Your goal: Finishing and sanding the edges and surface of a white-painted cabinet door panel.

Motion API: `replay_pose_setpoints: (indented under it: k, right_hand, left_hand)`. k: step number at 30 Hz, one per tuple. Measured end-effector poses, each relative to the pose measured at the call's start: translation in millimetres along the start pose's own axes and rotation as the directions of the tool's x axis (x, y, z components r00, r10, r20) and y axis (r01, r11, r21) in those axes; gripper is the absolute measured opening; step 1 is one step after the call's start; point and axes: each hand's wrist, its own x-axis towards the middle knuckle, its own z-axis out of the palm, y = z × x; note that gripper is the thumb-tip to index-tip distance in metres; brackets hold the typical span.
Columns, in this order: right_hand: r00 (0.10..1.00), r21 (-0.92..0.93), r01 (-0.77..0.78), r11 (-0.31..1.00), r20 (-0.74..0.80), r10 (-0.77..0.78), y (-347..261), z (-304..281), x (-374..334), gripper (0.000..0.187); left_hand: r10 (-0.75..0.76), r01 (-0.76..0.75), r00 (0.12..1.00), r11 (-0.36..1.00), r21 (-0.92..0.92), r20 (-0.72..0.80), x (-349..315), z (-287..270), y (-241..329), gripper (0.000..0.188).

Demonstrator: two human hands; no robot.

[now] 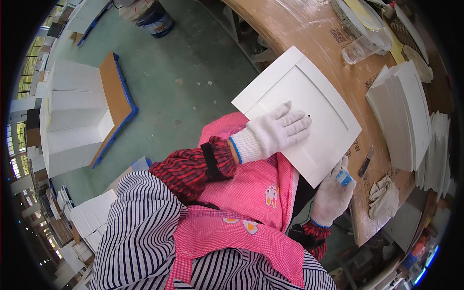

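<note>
A white framed panel [326, 108] with a recessed centre lies tilted across the table's near edge, partly overhanging it. My left hand [278, 130], in a white knit glove with a blue-edged cuff, rests flat on the panel's face with its fingers stretched out. A small dark spot shows on the panel just past the fingertips. Beside the panel's lower right edge is my right hand [333, 195], also gloved, with a small blue-and-white block [343, 177] held at its fingers. Its fingertips reach the panel's edge; whether they go beneath it I cannot tell.
On the brown-covered table [299, 24] are a dark cutter knife [366, 162], a crumpled white cloth [384, 197], a clear plastic jar [362, 50] and stacked white panels [401, 116]. Across the green floor stand a bucket [154, 21] and more white panels [77, 111] on a blue-edged board.
</note>
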Motion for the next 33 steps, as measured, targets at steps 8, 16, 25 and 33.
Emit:
replay_pose_setpoints:
  k: [8, 16, 25, 33]
  right_hand:
    - [0.999, -0.012, -0.038, 0.999, 0.014, 0.038, 0.2, 5.3, -16.4, 0.037]
    - [0.985, 0.069, -0.170, 0.983, -0.010, 0.171, 3.4, 3.2, -27.0, 0.029]
    - [0.983, 0.363, -0.182, 0.914, 0.046, 0.178, 6.0, -13.8, -35.1, 0.034]
    - [0.973, 0.274, -0.156, 0.949, -0.125, 0.196, -1.8, -1.1, -30.9, 0.032]
  left_hand:
    - [0.000, -0.002, 0.999, 0.999, 0.041, 0.050, -2.5, -1.0, -0.7, 0.048]
    - [0.013, -0.012, 1.000, 0.999, -0.044, 0.027, 6.4, -0.3, 0.8, 0.053]
    - [-0.072, 0.056, 0.994, 0.982, 0.180, 0.086, 15.6, -15.3, 1.4, 0.065]
    - [-0.619, 0.658, 0.703, 0.753, 0.011, 0.350, -3.6, -48.7, -31.3, 0.117]
